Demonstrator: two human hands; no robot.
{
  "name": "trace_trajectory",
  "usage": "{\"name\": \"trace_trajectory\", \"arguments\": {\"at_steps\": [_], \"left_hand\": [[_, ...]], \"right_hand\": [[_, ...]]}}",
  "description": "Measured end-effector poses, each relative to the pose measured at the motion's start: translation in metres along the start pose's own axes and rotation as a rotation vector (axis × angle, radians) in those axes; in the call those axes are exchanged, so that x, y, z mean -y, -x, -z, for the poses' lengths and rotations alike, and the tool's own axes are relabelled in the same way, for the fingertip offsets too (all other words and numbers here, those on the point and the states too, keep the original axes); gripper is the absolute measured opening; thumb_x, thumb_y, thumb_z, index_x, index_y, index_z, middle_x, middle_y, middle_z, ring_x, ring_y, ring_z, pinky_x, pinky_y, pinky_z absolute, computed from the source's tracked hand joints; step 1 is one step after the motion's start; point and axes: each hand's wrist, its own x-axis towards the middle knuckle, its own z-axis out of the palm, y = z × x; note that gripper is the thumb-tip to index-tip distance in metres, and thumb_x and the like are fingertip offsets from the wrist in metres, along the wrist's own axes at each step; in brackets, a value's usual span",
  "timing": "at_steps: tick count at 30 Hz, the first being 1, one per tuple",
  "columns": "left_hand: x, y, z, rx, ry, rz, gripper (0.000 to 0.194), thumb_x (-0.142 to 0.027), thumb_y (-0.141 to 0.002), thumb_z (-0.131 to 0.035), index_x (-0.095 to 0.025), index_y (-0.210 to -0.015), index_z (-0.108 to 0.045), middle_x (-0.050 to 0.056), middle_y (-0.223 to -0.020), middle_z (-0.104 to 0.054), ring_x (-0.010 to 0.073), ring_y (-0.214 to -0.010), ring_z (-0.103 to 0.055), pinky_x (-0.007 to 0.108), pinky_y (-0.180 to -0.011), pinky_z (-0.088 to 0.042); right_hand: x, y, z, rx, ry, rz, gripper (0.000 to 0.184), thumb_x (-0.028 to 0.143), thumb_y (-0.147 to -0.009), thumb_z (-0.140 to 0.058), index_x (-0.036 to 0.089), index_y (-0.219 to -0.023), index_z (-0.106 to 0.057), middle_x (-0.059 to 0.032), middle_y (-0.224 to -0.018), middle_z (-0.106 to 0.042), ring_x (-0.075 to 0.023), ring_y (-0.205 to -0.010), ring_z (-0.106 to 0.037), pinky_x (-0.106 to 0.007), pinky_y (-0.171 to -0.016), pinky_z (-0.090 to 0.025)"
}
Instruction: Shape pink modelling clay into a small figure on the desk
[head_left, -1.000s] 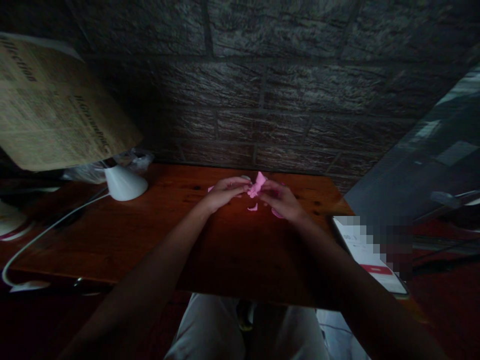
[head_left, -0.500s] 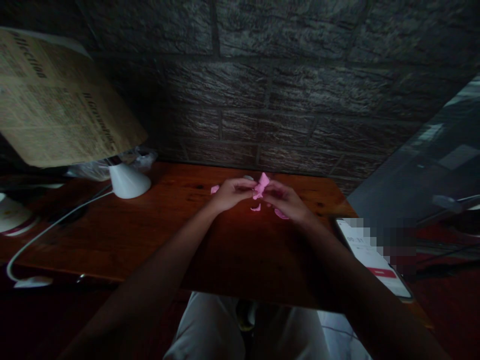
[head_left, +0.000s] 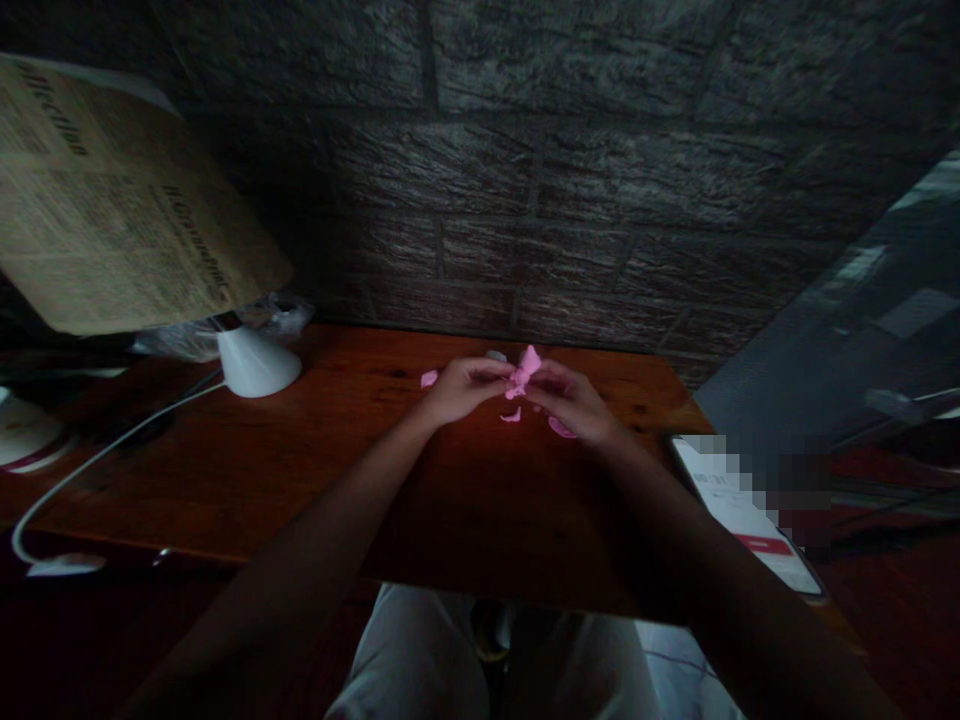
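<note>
A lumpy pink piece that looks like modelling clay is held up between my hands, just above the wooden table. My left hand pinches its left side with thumb and fingers. From the right, my right hand grips it too, the fingertips partly hidden behind it. A thin curved pink scrap lies on the wood below the piece. Under my right hand rests a flatter pink piece, partly covered. Left of my left hand sits a small pink chunk.
A lamp with a white base and newsprint shade stands at the left, its white cable crossing the table. A phone lies near the right edge. Behind rises a dark stone wall. A small pale object sits behind my hands.
The view shifted slightly, moving everything a little to the right in the picture, then steadied. Both hands keep hold of the pink clay, whose tilt has changed slightly.
</note>
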Motion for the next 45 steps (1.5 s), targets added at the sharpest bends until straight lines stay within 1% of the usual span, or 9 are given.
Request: {"name": "trace_trajectory", "arguments": {"at_steps": [4, 10, 16, 20, 28, 37, 40, 42, 45], "left_hand": [[-0.001, 0.000, 0.000, -0.010, 0.021, 0.016, 0.017, -0.018, -0.079, -0.076, -0.017, -0.096, -0.078, 0.008, -0.103, -0.079, 0.0183, -0.096, -0.072, 0.039, -0.098, -0.052], [-0.004, 0.001, -0.001, -0.039, 0.047, 0.034, 0.016, -0.017, -0.078, -0.077, -0.017, -0.093, -0.077, 0.006, -0.098, -0.078, 0.0170, -0.092, -0.072, 0.038, -0.097, -0.052], [-0.007, 0.001, -0.002, -0.067, 0.073, 0.027, 0.018, -0.018, -0.075, -0.079, -0.017, -0.093, -0.077, 0.006, -0.103, -0.077, 0.0179, -0.098, -0.071, 0.039, -0.099, -0.051], [-0.009, 0.001, -0.003, -0.048, 0.072, 0.016, 0.018, -0.017, -0.074, -0.080, -0.016, -0.092, -0.077, 0.007, -0.102, -0.077, 0.0179, -0.097, -0.071, 0.039, -0.099, -0.052], [-0.009, 0.002, -0.004, -0.099, 0.061, 0.016, 0.020, -0.021, -0.071, -0.082, -0.016, -0.090, -0.077, 0.006, -0.098, -0.078, 0.0183, -0.094, -0.072, 0.039, -0.098, -0.053], [-0.004, 0.001, -0.009, -0.155, 0.092, -0.010, 0.019, -0.022, -0.070, -0.082, -0.017, -0.087, -0.077, 0.005, -0.094, -0.079, 0.0170, -0.090, -0.073, 0.038, -0.095, -0.055], [-0.004, 0.001, -0.010, -0.159, 0.087, -0.016, 0.018, -0.022, -0.072, -0.082, -0.017, -0.088, -0.076, 0.005, -0.097, -0.079, 0.0169, -0.092, -0.073, 0.036, -0.094, -0.055], [-0.005, 0.001, -0.011, -0.178, 0.098, 0.018, 0.020, -0.024, -0.074, -0.082, -0.017, -0.093, -0.076, 0.006, -0.099, -0.079, 0.0165, -0.092, -0.072, 0.033, -0.090, -0.055], [-0.007, 0.001, -0.012, -0.222, 0.157, 0.189, 0.020, -0.028, -0.082, -0.077, -0.017, -0.098, -0.074, 0.007, -0.100, -0.079, 0.0152, -0.086, -0.073, 0.028, -0.077, -0.055]], "right_hand": [[0.001, 0.001, 0.000, -0.014, -0.035, -0.016, 0.024, 0.039, -0.077, -0.079, 0.025, -0.094, -0.069, -0.0025, -0.093, -0.074, -0.0157, -0.074, -0.064, -0.031, -0.066, -0.052], [0.004, 0.004, 0.002, -0.106, -0.065, -0.048, 0.032, 0.040, -0.075, -0.080, 0.025, -0.101, -0.070, -0.0034, -0.098, -0.074, -0.0185, -0.084, -0.066, -0.031, -0.068, -0.052], [0.002, 0.002, 0.000, -0.079, -0.058, -0.023, 0.027, 0.038, -0.076, -0.080, 0.025, -0.099, -0.071, -0.0029, -0.095, -0.075, -0.0177, -0.081, -0.066, -0.032, -0.067, -0.052], [0.003, 0.002, 0.000, -0.058, -0.058, -0.012, 0.026, 0.037, -0.075, -0.080, 0.026, -0.097, -0.072, -0.0028, -0.096, -0.076, -0.0178, -0.080, -0.067, -0.032, -0.066, -0.053], [0.002, 0.002, 0.000, -0.057, -0.076, -0.017, 0.030, 0.038, -0.074, -0.081, 0.025, -0.100, -0.072, -0.0025, -0.093, -0.075, -0.0176, -0.080, -0.067, -0.030, -0.065, -0.053], [0.005, 0.003, -0.002, -0.076, -0.120, -0.063, 0.027, 0.034, -0.074, -0.080, 0.026, -0.099, -0.071, -0.0016, -0.092, -0.075, -0.0152, -0.075, -0.065, -0.031, -0.068, -0.052], [0.002, 0.003, -0.004, -0.109, -0.143, -0.110, 0.030, 0.036, -0.072, -0.081, 0.025, -0.098, -0.070, -0.0015, -0.091, -0.073, -0.0137, -0.070, -0.063, -0.029, -0.063, -0.049], [0.002, 0.002, -0.004, -0.142, -0.153, -0.131, 0.032, 0.037, -0.071, -0.082, 0.025, -0.097, -0.070, -0.0012, -0.089, -0.072, -0.0118, -0.065, -0.059, -0.027, -0.058, -0.046], [0.002, 0.002, -0.003, -0.197, -0.166, -0.136, 0.032, 0.038, -0.069, -0.083, 0.025, -0.096, -0.071, -0.0018, -0.092, -0.072, -0.0118, -0.067, -0.058, -0.026, -0.059, -0.046]]}}
